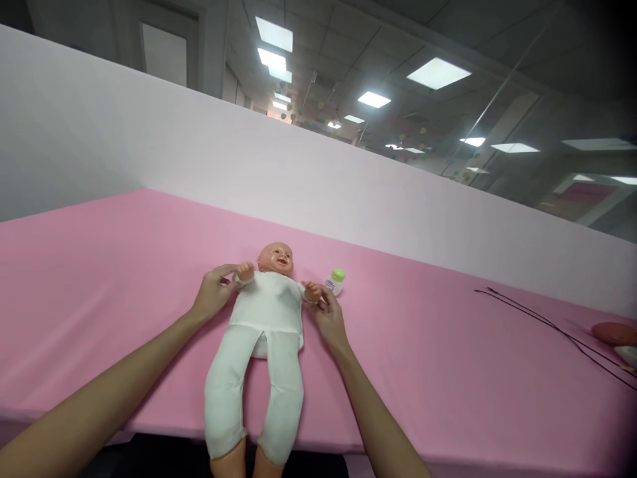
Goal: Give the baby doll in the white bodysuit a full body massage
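Left hand (213, 294) and right hand (329, 322) sit half closed, pinching the cuffs of a baby doll (266, 312) lying on its back between them. Probably light and floppy, so the arms look like decent grab points.

A plastic-headed baby doll (263, 318) in a white cloth one-piece lies on its back, mouth open in a smile, arms spread. Its legs run straight toward the near edge of the pink-covered tabletop (99, 299), bare feet past it.
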Demonstrator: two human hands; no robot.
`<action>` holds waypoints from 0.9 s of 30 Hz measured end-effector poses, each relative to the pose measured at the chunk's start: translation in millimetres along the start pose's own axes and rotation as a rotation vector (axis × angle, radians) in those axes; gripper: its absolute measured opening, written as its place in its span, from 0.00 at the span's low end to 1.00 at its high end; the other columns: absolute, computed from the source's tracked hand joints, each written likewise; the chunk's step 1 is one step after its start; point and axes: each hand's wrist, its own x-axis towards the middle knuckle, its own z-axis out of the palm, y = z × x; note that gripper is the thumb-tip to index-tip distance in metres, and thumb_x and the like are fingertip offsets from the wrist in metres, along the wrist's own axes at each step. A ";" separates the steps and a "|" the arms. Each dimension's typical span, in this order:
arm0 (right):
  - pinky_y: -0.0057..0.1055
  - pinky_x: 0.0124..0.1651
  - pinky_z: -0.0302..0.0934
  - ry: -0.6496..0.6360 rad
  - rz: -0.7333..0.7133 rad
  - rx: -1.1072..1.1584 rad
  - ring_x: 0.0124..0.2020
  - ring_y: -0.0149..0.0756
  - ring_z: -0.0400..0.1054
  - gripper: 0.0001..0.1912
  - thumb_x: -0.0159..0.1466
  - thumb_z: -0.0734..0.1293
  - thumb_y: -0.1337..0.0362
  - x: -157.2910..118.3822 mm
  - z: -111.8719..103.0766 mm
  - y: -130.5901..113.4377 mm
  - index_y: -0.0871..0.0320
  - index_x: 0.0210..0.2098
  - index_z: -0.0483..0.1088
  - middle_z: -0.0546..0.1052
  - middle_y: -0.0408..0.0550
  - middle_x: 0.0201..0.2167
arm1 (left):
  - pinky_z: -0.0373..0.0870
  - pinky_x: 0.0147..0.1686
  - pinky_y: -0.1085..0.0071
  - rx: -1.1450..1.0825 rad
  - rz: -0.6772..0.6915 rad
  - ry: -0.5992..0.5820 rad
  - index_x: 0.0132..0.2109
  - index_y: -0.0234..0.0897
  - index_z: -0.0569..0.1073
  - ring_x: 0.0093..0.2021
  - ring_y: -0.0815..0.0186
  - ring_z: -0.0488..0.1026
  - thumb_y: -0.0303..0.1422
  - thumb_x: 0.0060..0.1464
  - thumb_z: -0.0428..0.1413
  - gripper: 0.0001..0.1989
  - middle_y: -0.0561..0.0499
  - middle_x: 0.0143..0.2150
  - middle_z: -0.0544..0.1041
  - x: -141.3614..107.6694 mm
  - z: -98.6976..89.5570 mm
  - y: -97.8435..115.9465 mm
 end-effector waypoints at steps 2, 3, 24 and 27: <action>0.50 0.68 0.62 -0.131 -0.104 -0.146 0.65 0.48 0.69 0.19 0.64 0.67 0.65 -4.0 2.0 1.1 0.49 0.54 0.76 0.75 0.49 0.64 | 0.75 0.49 0.59 0.064 0.116 -0.104 0.45 0.44 0.85 0.52 0.54 0.77 0.29 0.54 0.54 0.17 0.48 0.50 0.84 -2.9 2.4 -2.0; 0.50 0.70 0.60 -0.175 -0.138 -0.209 0.67 0.48 0.67 0.20 0.64 0.66 0.67 -5.8 3.1 1.9 0.49 0.53 0.77 0.74 0.48 0.65 | 0.74 0.52 0.57 0.088 0.159 -0.129 0.44 0.45 0.86 0.53 0.54 0.77 0.29 0.54 0.53 0.18 0.48 0.50 0.85 -4.1 3.3 -2.8; 0.40 0.48 0.75 0.209 0.122 0.171 0.49 0.45 0.78 0.26 0.58 0.77 0.57 3.3 -3.6 0.8 0.50 0.55 0.71 0.81 0.49 0.53 | 0.77 0.38 0.65 -0.125 -0.213 0.250 0.60 0.39 0.76 0.43 0.57 0.80 0.39 0.51 0.64 0.28 0.45 0.48 0.83 4.7 -6.6 1.3; 0.48 0.64 0.67 -0.032 -0.065 -0.058 0.61 0.47 0.72 0.20 0.62 0.70 0.65 -3.4 2.0 -0.9 0.49 0.54 0.76 0.77 0.49 0.62 | 0.76 0.46 0.61 0.040 0.007 0.016 0.50 0.41 0.82 0.50 0.54 0.79 0.35 0.56 0.58 0.16 0.46 0.52 0.84 -1.3 -1.5 2.6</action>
